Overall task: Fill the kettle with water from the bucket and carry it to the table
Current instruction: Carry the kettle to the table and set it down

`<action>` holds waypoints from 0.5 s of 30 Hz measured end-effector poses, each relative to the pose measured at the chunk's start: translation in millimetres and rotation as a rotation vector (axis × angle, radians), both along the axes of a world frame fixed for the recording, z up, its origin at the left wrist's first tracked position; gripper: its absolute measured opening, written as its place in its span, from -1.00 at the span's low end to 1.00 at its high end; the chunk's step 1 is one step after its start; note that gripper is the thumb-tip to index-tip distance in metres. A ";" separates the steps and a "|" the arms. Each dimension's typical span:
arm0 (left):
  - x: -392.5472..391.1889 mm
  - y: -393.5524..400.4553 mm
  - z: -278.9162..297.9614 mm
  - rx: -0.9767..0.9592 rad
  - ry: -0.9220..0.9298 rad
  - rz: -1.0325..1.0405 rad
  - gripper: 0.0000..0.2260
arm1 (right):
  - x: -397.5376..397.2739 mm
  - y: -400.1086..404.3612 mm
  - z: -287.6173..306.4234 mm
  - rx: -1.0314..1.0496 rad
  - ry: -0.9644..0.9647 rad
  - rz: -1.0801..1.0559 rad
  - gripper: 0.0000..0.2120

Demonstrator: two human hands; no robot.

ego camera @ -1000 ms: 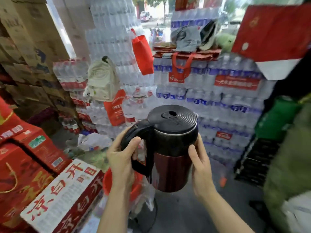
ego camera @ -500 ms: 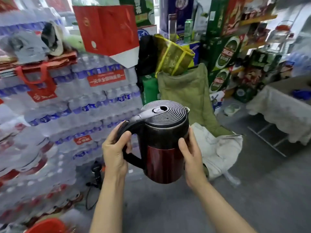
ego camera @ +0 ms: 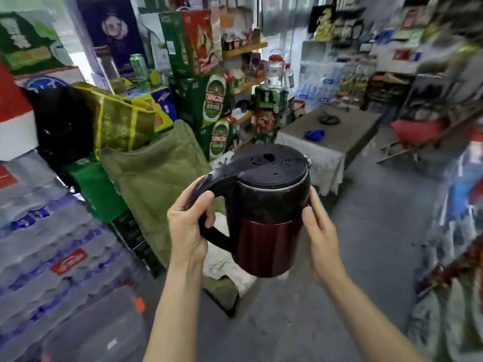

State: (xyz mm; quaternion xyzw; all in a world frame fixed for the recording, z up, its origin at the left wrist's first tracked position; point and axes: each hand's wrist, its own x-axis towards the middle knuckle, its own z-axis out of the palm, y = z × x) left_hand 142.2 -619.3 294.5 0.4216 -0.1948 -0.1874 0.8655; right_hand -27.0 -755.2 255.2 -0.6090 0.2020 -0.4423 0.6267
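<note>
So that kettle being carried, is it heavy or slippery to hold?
Probably heavy: the kettle is held with both hands, the left hand on the handle and the right hand steadying the side. Its glossy wall looks fairly slippery, so the handle likely takes the load. It looks stiff and its lid is shut.

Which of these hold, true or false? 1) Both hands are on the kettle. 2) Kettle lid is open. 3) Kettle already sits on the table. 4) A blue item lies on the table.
1) True: the left hand grips the handle, and the right hand steadies the kettle body.
2) False: the lid is closed.
3) False: it is held in the air; the table is further ahead.
4) True: a blue item lies on the tabletop.
</note>
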 end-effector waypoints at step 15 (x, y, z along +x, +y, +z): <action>10.8 -261.4 -16.9 0.038 0.010 -0.461 -0.61 | -21.6 -188.2 -12.7 0.065 -0.098 -0.261 -0.40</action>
